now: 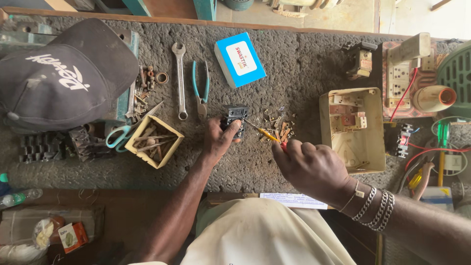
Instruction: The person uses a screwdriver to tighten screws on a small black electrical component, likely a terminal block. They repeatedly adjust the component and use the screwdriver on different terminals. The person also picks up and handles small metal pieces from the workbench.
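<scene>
My left hand (217,139) grips a small black electrical switch block (235,117) on the rough grey worktop. A thin yellow-handled screwdriver (264,131) is held in my right hand (310,165), its tip touching the right side of the black block. Just right of the block lies a scatter of small brass and copper parts (278,125). Metal bracelets (377,206) circle my right wrist.
A cream plastic switch housing (352,128) lies open at right, with wired sockets (407,78) beyond. A blue and white box (240,59), teal pliers (200,88), a spanner (180,78), a small box of screws (153,141), scissors (122,132) and a black cap (64,73) lie at left.
</scene>
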`<action>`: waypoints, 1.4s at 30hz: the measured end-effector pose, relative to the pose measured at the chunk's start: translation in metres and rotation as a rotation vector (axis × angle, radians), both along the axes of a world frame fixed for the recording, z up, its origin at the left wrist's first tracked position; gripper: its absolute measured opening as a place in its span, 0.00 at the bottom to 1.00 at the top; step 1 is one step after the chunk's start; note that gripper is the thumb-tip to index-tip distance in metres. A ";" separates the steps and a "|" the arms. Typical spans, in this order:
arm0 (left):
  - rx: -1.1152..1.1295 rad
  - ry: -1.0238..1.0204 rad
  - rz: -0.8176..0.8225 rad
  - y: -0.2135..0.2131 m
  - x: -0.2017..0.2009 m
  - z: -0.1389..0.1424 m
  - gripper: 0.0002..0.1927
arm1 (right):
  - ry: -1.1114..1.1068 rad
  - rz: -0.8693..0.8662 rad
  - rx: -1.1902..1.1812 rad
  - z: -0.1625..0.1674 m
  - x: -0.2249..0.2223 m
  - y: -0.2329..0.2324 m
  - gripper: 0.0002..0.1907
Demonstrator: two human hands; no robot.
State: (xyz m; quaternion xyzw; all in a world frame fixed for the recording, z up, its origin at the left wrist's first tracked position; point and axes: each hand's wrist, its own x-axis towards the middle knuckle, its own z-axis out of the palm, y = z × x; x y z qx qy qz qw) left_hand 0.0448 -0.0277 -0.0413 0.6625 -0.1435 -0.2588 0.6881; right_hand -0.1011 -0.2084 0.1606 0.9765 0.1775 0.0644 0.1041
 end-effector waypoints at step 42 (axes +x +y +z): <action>-0.020 -0.006 0.033 0.015 -0.003 0.008 0.20 | 0.433 -0.269 0.225 0.001 -0.001 0.013 0.23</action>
